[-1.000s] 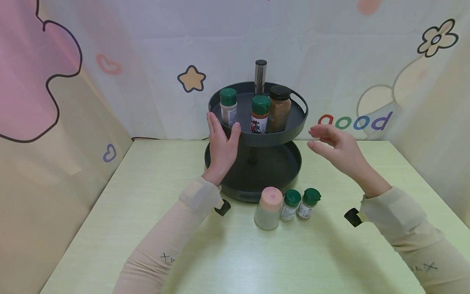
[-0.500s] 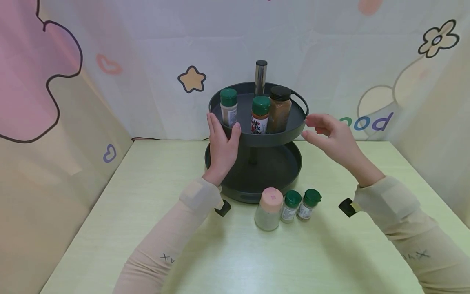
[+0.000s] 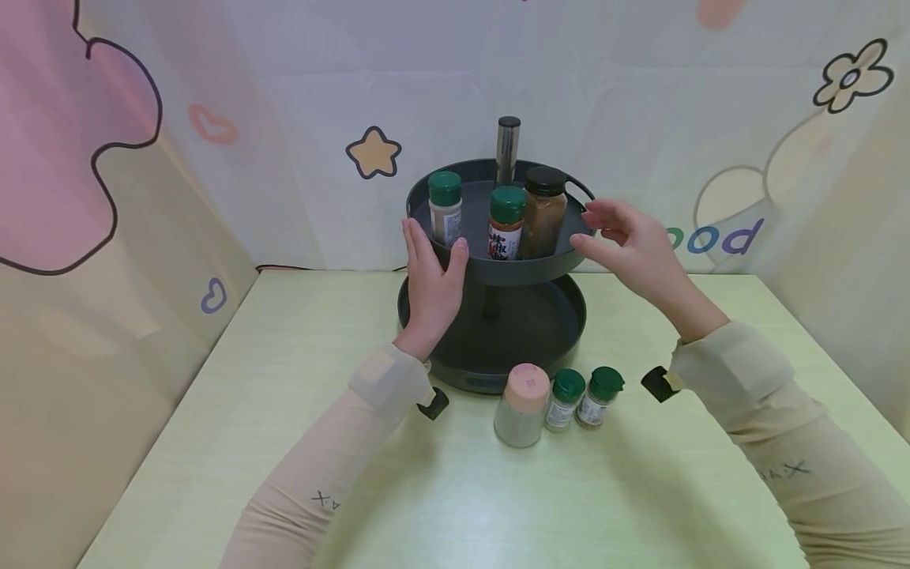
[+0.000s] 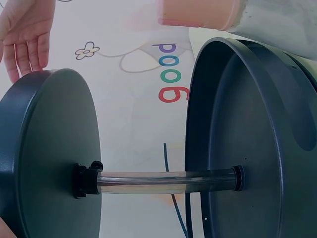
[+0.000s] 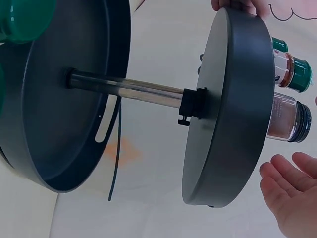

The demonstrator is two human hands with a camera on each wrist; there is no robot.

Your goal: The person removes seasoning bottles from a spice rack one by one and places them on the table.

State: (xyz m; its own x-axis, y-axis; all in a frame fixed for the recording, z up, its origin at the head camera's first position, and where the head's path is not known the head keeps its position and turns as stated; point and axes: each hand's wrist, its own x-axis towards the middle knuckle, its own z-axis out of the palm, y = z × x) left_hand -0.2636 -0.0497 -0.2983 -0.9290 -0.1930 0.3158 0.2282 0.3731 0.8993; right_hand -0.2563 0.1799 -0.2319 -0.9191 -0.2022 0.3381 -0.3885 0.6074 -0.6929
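Note:
A dark grey two-tier turntable rack (image 3: 526, 271) stands on the table. Its upper tray holds a green-capped seasoning shaker (image 3: 445, 213), a red-labelled green-capped chili shaker (image 3: 505, 229) and a black-lidded jar of brown powder (image 3: 544, 217). My left hand (image 3: 435, 284) rests against the upper tray's left rim, fingers straight and thumb over the edge. At the opposite rim, my right hand (image 3: 635, 246) has its fingertips overlapping the edge near the handle cutout, thumb apart from the fingers. The right wrist view shows this hand (image 5: 294, 193) beside the black-lidded jar (image 5: 290, 117) with nothing gripped.
In front of the rack's bare lower tray (image 3: 498, 332) stand a pink-capped jar (image 3: 523, 407) and two small green-capped shakers (image 3: 562, 403). A steel post (image 3: 507, 148) with a black top rises above the upper tray. A patterned cloth (image 3: 306, 158) hangs behind the table.
My right hand has moved left and slightly up, from beside the rack to the upper tray's right rim. The left hand, shakers and jars have stayed in place.

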